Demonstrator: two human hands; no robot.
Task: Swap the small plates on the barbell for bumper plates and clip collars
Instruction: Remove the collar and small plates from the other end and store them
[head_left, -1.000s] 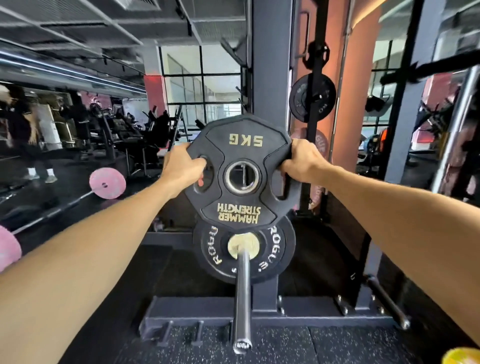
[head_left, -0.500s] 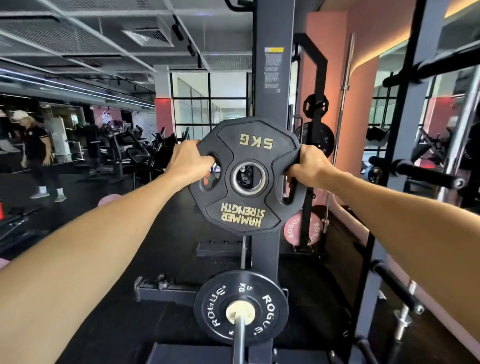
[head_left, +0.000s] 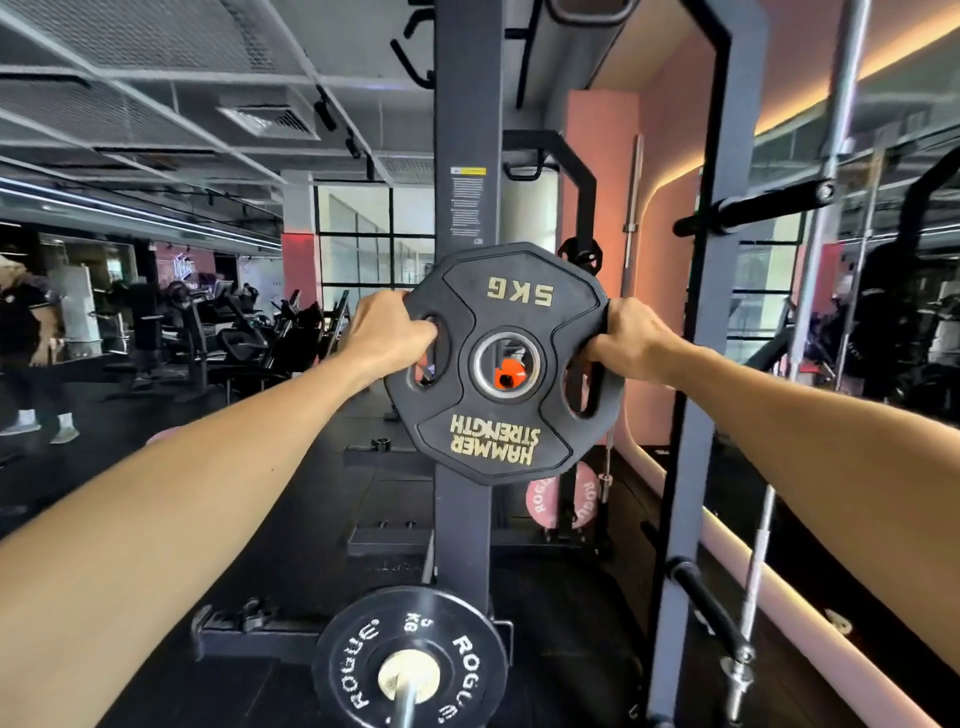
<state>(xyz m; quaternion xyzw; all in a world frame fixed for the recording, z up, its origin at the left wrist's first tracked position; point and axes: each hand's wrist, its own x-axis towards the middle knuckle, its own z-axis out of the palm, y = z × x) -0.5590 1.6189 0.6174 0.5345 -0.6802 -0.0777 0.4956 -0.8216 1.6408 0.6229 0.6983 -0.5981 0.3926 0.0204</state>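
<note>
up against the rack upright (head_left: 465, 156), held at arm's length: 5kg grip plate (head_left: 506, 364), upside down, left hand (head_left: 387, 332) curled through its left slot, right hand (head_left: 626, 338) wrapped round the right rim. well below, near the bottom edge, sat a rogue plate (head_left: 410, 660) on the barbell sleeve (head_left: 402, 709), partly cropped. glimpsed something orange (head_left: 508, 378) through the centre hole, unclear what. pink plate (head_left: 563, 501) half hidden behind the upright. open floor to the left.
</note>
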